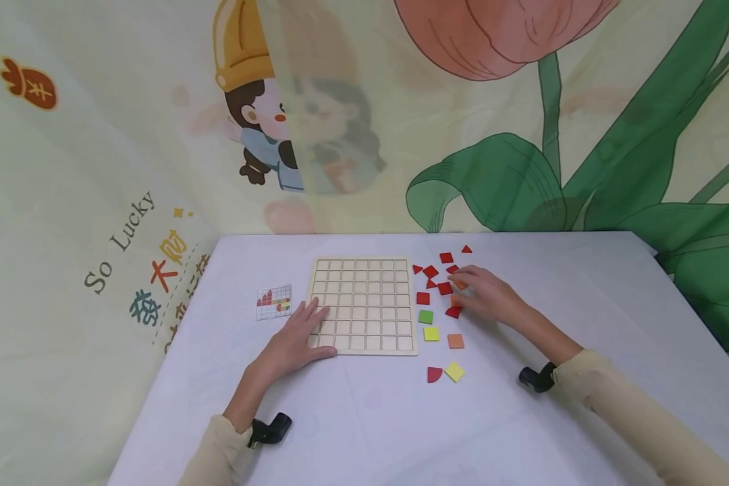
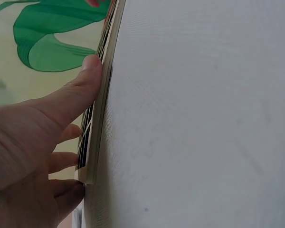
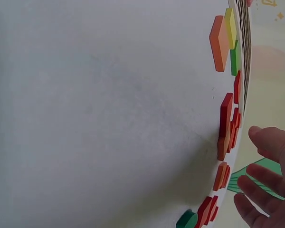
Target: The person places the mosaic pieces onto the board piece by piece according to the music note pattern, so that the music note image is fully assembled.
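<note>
My left hand (image 1: pixel 293 341) rests on the near left corner of a square wooden grid board (image 1: pixel 364 307). Its fingers lie spread over the left side, and the thumb (image 2: pixel 88 78) touches the front edge. Over the loose pieces to the right of the board hovers my right hand (image 1: pixel 486 295). In the right wrist view its fingers (image 3: pixel 261 178) are apart, with nothing between them. Below that hand are red squares (image 1: pixel 445 288), an orange piece (image 1: pixel 460 284) and a red quarter-round piece (image 1: pixel 453 312), some partly covered. A dark green piece (image 3: pixel 186 219) shows in the right wrist view.
Left of the board lies a printed pattern card (image 1: pixel 274 302). Nearer me are a green square (image 1: pixel 426 316), yellow squares (image 1: pixel 430 334), an orange square (image 1: pixel 455 341) and a red quarter circle (image 1: pixel 434 374). A red triangle (image 1: pixel 466 249) lies farthest back on the white table (image 1: pixel 364 425).
</note>
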Available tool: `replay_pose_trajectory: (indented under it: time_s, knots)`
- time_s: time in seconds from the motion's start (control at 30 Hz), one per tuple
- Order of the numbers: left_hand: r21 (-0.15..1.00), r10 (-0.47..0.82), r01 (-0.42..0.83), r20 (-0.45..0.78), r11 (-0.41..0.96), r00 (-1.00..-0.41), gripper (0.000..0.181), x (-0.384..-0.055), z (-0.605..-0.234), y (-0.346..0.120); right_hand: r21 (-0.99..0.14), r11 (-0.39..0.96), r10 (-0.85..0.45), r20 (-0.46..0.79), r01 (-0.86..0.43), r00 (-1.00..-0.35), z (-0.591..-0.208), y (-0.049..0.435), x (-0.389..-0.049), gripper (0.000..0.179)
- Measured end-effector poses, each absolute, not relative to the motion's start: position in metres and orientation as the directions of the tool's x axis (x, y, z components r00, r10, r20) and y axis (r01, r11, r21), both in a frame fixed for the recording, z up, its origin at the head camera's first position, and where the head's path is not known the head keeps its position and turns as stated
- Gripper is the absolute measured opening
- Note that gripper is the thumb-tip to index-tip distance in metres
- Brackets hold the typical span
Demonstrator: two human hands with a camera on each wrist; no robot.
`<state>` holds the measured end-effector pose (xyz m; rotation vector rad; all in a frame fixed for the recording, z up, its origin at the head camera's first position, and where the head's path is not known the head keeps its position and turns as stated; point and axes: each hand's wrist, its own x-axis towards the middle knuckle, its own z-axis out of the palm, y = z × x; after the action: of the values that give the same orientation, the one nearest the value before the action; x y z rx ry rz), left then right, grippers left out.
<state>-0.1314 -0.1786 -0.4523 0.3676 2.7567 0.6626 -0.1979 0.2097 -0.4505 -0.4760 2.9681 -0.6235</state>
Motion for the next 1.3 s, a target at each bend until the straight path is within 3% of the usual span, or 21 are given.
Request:
replay_pose_trajectory:
  time_s: [0.3,0.73,0.93,1.3]
  knots:
    - [0.473,0.328,0.214,-0.172,0.855,-0.929,0.091,-0.131,-0.455,-0.181,-0.349,0.869,-0.389,-0.042,-0.351,-0.920,-0.452,0.196,-0.213,0.030]
    - [0.474,0.331,0.240,-0.117,0.847,-0.936,0.095,-0.131,-0.456,-0.181,-0.283,0.890,-0.393,-0.079,-0.357,-0.916,-0.452,0.187,-0.217,0.026]
    - [0.491,0.332,0.239,-0.109,0.838,-0.937,0.090,-0.132,-0.457,-0.186,-0.259,0.892,-0.399,-0.058,-0.372,-0.915,-0.453,0.186,-0.218,0.028]
    - [0.457,0.325,0.224,-0.153,0.861,-0.933,0.100,-0.134,-0.465,-0.192,-0.323,0.878,-0.355,0.054,-0.352,-0.933,-0.444,0.182,-0.228,0.031]
